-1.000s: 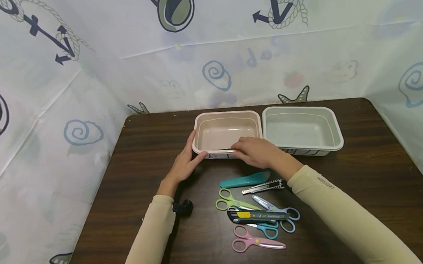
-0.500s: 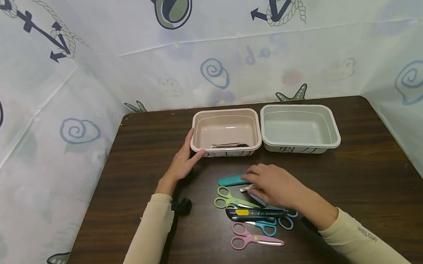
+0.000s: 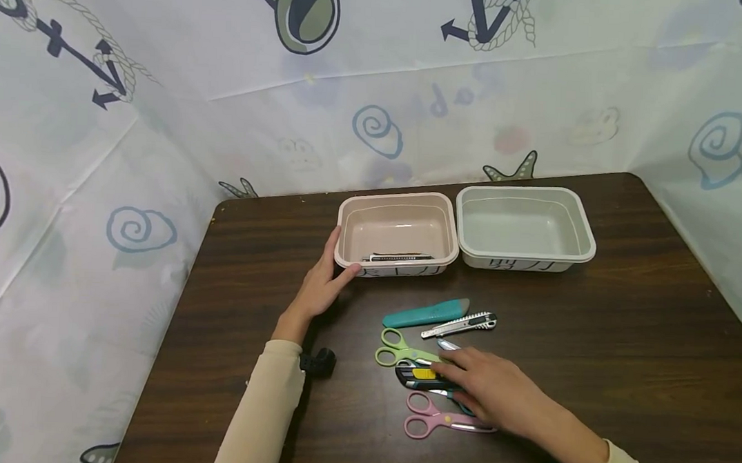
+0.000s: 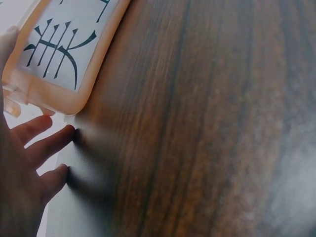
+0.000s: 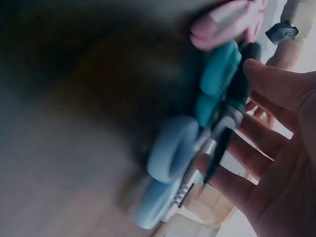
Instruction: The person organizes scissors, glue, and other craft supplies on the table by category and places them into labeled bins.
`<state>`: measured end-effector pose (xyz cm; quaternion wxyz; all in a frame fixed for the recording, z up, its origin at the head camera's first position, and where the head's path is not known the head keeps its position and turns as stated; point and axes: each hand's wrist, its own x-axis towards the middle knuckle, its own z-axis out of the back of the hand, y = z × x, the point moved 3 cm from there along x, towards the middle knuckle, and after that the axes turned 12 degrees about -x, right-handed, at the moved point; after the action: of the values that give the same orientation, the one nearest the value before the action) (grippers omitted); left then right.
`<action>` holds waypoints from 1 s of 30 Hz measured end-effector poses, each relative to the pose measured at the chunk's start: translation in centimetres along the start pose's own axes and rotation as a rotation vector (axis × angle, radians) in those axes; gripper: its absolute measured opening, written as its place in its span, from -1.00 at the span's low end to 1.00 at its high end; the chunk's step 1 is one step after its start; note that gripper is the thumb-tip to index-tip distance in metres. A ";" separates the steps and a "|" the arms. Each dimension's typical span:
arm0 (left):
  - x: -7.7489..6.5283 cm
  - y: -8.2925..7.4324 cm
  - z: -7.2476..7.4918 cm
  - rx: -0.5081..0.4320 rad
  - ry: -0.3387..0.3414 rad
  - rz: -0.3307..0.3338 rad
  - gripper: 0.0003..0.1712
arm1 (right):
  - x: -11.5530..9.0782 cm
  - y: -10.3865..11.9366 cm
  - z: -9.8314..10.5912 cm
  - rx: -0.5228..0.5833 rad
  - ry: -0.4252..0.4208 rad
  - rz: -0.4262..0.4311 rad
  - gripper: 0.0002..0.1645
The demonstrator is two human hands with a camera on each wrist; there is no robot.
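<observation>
My left hand (image 3: 315,291) rests at the left front corner of the pink bin (image 3: 403,216), thumb by the front rim and straight fingers along its side. In the left wrist view, several fingers (image 4: 52,145) are spread beside it. A black and silver box cutter (image 3: 401,258) lies inside. Over the pile of tools, my right hand (image 3: 501,392) spreads above a black box cutter with a yellow slider (image 3: 423,374); contact is unclear. Under or around it are pink scissors (image 3: 425,425), light blue scissors (image 5: 170,150) and teal scissors (image 5: 217,69), partly hidden in the head view.
Right of the pink bin stands a pale green bin (image 3: 523,228), with characters on its front. Green scissors (image 3: 393,348), a teal cutter (image 3: 426,313) and a silver box cutter (image 3: 463,325) lie on the brown table (image 3: 628,325). A printed cloth hangs behind.
My right hand has left the pink bin's front, where a box cutter now lies inside, and moved down toward me over the black box cutter and scissors. My left hand stays at the bin.
</observation>
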<state>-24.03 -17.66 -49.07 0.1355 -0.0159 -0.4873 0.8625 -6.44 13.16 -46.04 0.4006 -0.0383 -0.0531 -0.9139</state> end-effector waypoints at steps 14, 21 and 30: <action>-0.1 0.0 0.1 -0.001 -0.001 0.010 -0.02 | -0.3 0.5 -0.7 -0.065 -0.112 0.003 -0.51; 0.1 0.1 0.2 -0.003 -0.004 0.000 -0.03 | -0.2 0.4 -0.8 -0.057 -0.128 -0.003 -0.53; 0.0 0.1 0.2 0.000 0.001 0.007 -0.01 | 0.1 0.2 -0.8 -0.056 -0.117 0.002 -0.50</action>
<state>-24.13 -17.90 -49.04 0.1327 -0.0177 -0.4871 0.8630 -6.36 12.86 -46.80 0.3966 -0.1028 -0.0508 -0.9108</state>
